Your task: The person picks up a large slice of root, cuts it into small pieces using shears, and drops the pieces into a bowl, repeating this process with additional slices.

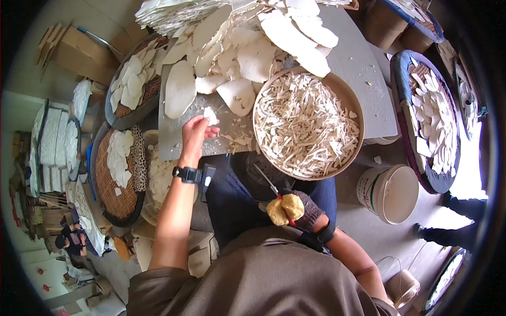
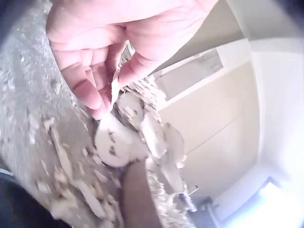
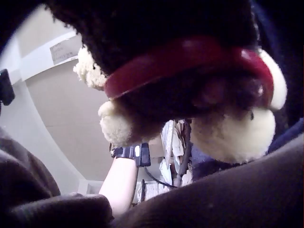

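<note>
In the head view the left hand (image 1: 196, 134) pinches a small white piece (image 1: 211, 116) over the grey table's near edge; the left wrist view shows this hand (image 2: 114, 47) with the thin piece (image 2: 114, 90) between thumb and fingers. The gloved right hand (image 1: 307, 209) grips scissors with red handles (image 1: 291, 223) wrapped in yellow padding (image 1: 284, 209), blades (image 1: 266, 179) pointing up and left above the lap. Close up in the right wrist view are the dark glove (image 3: 171, 28), red handle (image 3: 156, 64) and pale padding (image 3: 235, 135). A round tub (image 1: 360, 118) of white strips stands right of the left hand.
Large white slices (image 1: 240, 58) are heaped on the grey table (image 1: 369, 68). Round trays with slices stand left (image 1: 118, 195) and right (image 1: 403, 105). A white bucket (image 1: 377, 195) sits on the floor at right. Another person's legs (image 1: 453, 226) show at far right, and a person (image 1: 74, 239) at far left.
</note>
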A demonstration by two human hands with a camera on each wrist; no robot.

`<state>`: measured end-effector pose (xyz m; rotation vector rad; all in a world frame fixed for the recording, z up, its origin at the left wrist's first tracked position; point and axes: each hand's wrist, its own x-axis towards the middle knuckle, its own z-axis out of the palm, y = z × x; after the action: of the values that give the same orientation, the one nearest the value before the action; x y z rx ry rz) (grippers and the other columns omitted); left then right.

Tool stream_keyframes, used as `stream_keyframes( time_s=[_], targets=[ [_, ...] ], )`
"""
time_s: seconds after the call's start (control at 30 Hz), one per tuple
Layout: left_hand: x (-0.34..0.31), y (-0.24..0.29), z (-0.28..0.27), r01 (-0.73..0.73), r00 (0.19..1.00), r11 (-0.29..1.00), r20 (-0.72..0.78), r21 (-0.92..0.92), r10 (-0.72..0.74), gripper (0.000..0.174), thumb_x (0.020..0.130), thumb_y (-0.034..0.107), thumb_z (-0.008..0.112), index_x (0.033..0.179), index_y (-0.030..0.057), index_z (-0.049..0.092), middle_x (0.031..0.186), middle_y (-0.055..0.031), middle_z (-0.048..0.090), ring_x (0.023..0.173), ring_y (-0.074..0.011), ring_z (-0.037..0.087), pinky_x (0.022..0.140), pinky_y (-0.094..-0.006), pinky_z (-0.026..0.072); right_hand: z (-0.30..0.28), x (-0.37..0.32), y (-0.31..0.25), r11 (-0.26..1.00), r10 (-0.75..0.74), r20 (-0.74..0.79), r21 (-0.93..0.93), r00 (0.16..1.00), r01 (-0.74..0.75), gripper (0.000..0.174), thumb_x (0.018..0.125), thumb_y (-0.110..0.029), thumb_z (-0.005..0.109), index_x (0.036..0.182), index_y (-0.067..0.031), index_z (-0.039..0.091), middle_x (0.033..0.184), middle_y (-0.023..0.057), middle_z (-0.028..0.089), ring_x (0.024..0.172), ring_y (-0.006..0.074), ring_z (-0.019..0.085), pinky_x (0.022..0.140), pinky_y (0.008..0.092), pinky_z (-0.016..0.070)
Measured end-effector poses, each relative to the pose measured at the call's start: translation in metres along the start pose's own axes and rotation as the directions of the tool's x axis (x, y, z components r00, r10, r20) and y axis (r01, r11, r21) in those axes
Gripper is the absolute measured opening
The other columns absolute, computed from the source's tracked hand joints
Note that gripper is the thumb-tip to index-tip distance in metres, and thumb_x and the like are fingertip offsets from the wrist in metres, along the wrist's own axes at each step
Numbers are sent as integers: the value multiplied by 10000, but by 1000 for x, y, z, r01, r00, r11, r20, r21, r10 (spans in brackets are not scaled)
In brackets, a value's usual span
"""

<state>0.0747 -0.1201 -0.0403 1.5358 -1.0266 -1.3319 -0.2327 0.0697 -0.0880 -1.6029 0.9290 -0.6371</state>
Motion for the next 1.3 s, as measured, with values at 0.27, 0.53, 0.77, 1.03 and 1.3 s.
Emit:
stream_keyframes(
  time_s=[0.27, 0.53, 0.77, 1.03, 1.3],
  targets=[
    [-96, 12, 67, 1, 980, 983, 195, -181, 35, 375, 888, 78, 585, 1226, 35, 429, 923, -151, 655, 777, -209, 668, 655, -259, 530, 10, 32, -36, 499, 227, 10, 858, 974, -125, 373, 733, -225, 694, 1055, -71, 587, 986, 115, 627, 910, 294, 594, 786, 350, 481],
    [-116, -3, 78, 39, 964, 994, 267, -104, -9, 297, 864, 59, 613, 1137, -27, 531, 927, -119, 664, 742, -164, 660, 653, -239, 524, 8, 35, -19, 962, -189, -111, -221, 976, 161, 423, 749, -172, 730, 1123, -71, 564, 1078, 93, 615, 989, 244, 599, 880, 336, 466],
    [-103, -27, 77, -41, 997, 918, -71, -394, 14, 221, 860, 28, 607, 1073, 16, 549, 991, -110, 643, 856, -181, 644, 744, -290, 539, 32, 39, -11, 982, 9, -169, 186, 986, 23, 446, 628, -286, 777, 994, -102, 601, 927, 109, 638, 866, 301, 618, 753, 376, 506],
    [-103, -31, 76, 49, 998, 925, 54, -376, -31, 297, 861, 44, 613, 1141, -23, 539, 997, -115, 640, 843, -182, 645, 736, -289, 552, 19, 42, -18, 984, -101, -74, -156, 992, 89, 272, 821, -161, 685, 1051, -58, 583, 1021, 72, 644, 961, 166, 628, 850, 301, 491],
    [-103, -24, 79, 87, 994, 938, 84, -336, -62, 282, 866, 48, 607, 1131, -34, 561, 951, -119, 655, 791, -192, 655, 700, -278, 554, 17, 39, -23, 999, -32, -75, 30, 997, 34, 268, 848, -184, 668, 1056, -35, 588, 1007, 75, 653, 925, 155, 635, 817, 293, 502]
  ],
)
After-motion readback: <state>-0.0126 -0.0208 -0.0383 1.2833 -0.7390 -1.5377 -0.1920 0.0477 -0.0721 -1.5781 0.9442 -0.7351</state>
